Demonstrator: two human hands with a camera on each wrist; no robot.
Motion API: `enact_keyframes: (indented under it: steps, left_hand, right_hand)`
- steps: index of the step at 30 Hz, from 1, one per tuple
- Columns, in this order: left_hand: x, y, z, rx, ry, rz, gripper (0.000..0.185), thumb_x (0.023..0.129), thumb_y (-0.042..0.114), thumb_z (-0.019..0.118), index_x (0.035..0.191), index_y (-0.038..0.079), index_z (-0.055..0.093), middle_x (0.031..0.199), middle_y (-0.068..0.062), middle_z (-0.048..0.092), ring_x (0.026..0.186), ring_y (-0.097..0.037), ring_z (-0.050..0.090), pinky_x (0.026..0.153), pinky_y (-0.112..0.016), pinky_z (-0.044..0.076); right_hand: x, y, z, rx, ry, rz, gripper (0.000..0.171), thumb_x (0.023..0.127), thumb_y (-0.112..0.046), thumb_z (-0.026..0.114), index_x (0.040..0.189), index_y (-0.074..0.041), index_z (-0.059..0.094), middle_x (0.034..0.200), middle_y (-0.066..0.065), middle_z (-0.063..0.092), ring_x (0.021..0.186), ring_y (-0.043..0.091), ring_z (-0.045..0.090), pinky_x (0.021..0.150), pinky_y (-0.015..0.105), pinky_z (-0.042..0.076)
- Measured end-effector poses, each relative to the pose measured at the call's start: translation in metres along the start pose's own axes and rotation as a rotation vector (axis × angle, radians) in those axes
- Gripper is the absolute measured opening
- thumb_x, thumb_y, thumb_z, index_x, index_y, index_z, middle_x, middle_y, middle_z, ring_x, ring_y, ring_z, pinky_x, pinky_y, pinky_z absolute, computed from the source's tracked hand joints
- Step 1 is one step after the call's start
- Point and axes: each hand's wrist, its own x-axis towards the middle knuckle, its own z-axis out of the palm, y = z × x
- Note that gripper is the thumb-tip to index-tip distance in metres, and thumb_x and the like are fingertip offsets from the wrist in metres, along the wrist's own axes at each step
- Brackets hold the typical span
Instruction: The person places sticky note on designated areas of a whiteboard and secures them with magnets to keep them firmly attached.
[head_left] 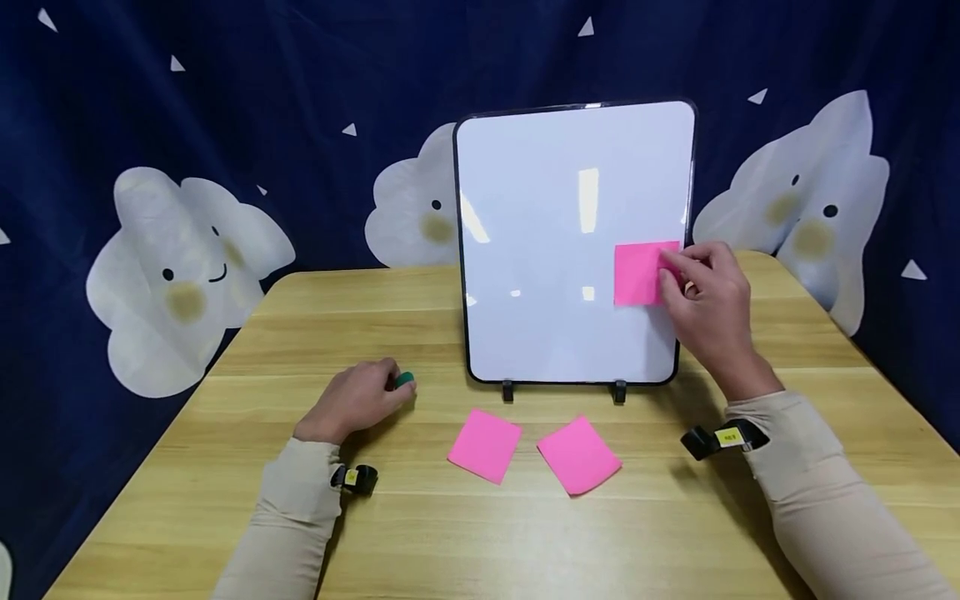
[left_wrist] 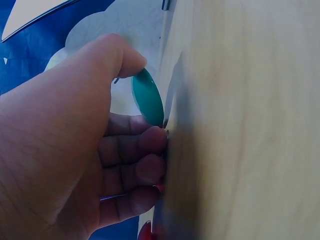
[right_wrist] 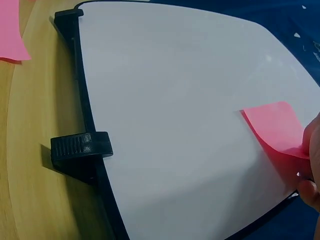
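Wooden table (head_left: 225, 500), whiteboard (head_left: 555, 208) upright, cloud backdrop (head_left: 187, 267)

Upright whiteboard (head_left: 570, 250) walls off table (head_left: 225, 467) rear centre; you pass only left or right of it. Its black feet (right_wrist: 80, 147) jut forward. Two loose pink notes (head_left: 486, 444) (head_left: 579, 455) lie just before it. Left hand (head_left: 356, 400) rests left of board; wide bare wood along your near edge.

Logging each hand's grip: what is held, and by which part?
Left hand pinches a green disc by its edge; right hand holds the pink note by its right edge.
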Motion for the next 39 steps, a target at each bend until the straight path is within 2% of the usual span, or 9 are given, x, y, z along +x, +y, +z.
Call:
enact_keyframes:
  steps: [10,19,29,39]
  left_hand:
    - [0.000,-0.001,0.001,-0.006,0.005,0.006,0.032,0.098,0.038,0.056,0.077,0.014,0.051,0.064,0.002,0.040,0.055,-0.013,0.042,0.055,-0.031,0.036]
    - [0.001,-0.001,0.001,-0.002,0.012,0.012,0.031,0.097,0.038,0.056,0.078,0.014,0.052,0.065,0.002,0.042,0.057,-0.013,0.044,0.056,-0.031,0.037]
    - [0.000,-0.001,0.002,-0.015,0.018,0.012,0.030,0.096,0.036,0.057,0.077,0.014,0.052,0.065,0.002,0.043,0.055,-0.013,0.044,0.055,-0.031,0.037]
    - [0.000,0.000,0.001,-0.009,0.012,0.006,0.027,0.096,0.037,0.058,0.080,0.015,0.054,0.066,0.002,0.046,0.057,-0.014,0.046,0.056,-0.031,0.038]
  right_hand:
    - [-0.003,0.001,0.001,-0.050,0.001,0.004,0.027,0.092,0.004,0.061,0.117,0.005,0.071,0.102,0.024,0.055,0.086,0.027,0.052,0.066,0.016,0.035]
    - [-0.005,0.005,0.001,-0.053,0.005,0.037,0.029,0.092,0.004,0.062,0.118,-0.001,0.073,0.100,0.023,0.052,0.078,0.023,0.052,0.066,0.015,0.034]
    - [-0.009,0.011,0.001,-0.068,-0.013,0.082,0.030,0.093,0.000,0.063,0.121,-0.006,0.073,0.101,0.022,0.048,0.076,0.018,0.045,0.064,0.021,0.031]
    - [-0.011,0.014,-0.002,-0.087,-0.052,0.106,0.035,0.095,-0.005,0.063,0.128,-0.012,0.071,0.107,0.021,0.051,0.067,0.014,0.044,0.060,0.018,0.033]
